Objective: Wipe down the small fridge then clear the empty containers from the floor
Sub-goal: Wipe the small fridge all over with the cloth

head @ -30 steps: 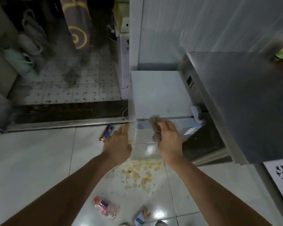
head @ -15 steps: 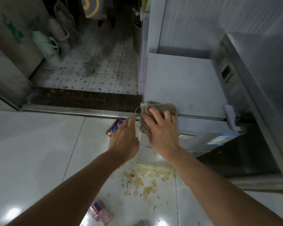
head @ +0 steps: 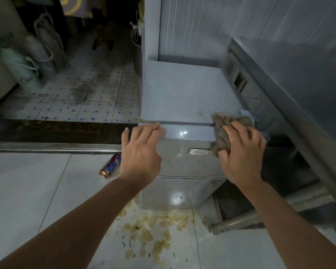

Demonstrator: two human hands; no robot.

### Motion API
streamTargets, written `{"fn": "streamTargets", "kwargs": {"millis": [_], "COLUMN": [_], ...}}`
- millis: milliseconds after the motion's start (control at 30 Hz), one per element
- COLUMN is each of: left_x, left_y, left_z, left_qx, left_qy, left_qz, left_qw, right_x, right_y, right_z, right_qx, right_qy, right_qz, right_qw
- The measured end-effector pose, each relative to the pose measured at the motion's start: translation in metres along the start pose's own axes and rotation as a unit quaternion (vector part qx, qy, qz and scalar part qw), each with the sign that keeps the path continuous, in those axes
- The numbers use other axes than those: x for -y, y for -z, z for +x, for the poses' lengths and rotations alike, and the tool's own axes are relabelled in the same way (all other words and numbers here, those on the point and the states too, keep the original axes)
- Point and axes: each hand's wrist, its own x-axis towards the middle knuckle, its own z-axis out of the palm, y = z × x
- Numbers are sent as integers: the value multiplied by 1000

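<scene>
The small grey fridge [head: 184, 94] stands against the wall in the middle of the view, seen from above and in front. My right hand [head: 241, 154] grips a brown-grey cloth [head: 224, 126] and presses it on the right end of the fridge's top front edge. With fingers spread, my left hand [head: 141, 152] has its fingertips touching the left front corner of the fridge. A red and blue can [head: 111, 168] lies on the floor tiles just left of my left wrist.
Spilled pale chips [head: 153, 232] cover the floor before the fridge. A steel table [head: 299, 105] with a low shelf rail [head: 260, 220] stands close on the right. A metal door sill [head: 52, 147] leads left to a dotted-tile room with bags [head: 27, 70].
My right hand slid the cloth along the fridge's front edge from the left corner to the right end. The left hand moved up onto the left corner. The view came closer.
</scene>
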Motion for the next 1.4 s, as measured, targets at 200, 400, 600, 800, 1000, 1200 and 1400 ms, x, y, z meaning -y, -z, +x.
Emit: {"fn": "streamTargets", "kwargs": {"millis": [200, 400, 600, 800, 1000, 1200, 1400], "left_x": [10, 8, 19, 26, 29, 42, 48], "left_y": [-29, -47, -55, -64, -64, -84, -99], "left_z": [-1, -3, -4, -3, -3, -25, -30], "left_qx": [-135, -213, -243, -272, -263, -283, -284], "left_qy": [-38, -36, -77, -100, -120, -84, -46], "left_qz": [-35, -59, -18, -2, 15, 5, -58], "left_qw": [989, 975, 967, 957, 957, 956, 956], "right_x": [44, 44, -22, -61, -78, -71, -66], "right_y": [-22, -35, -43, -61, -80, -125, -119], "right_z": [-3, -2, -7, -22, -33, -67, -42], "right_qx": [-97, -121, -194, -269, -316, -275, -315], "right_qy": [-15, 78, 48, 41, -22, -59, -59], "right_qz": [78, 37, -1, 5, 94, 184, 262], "right_qw": [992, 989, 980, 962, 944, 942, 910]}}
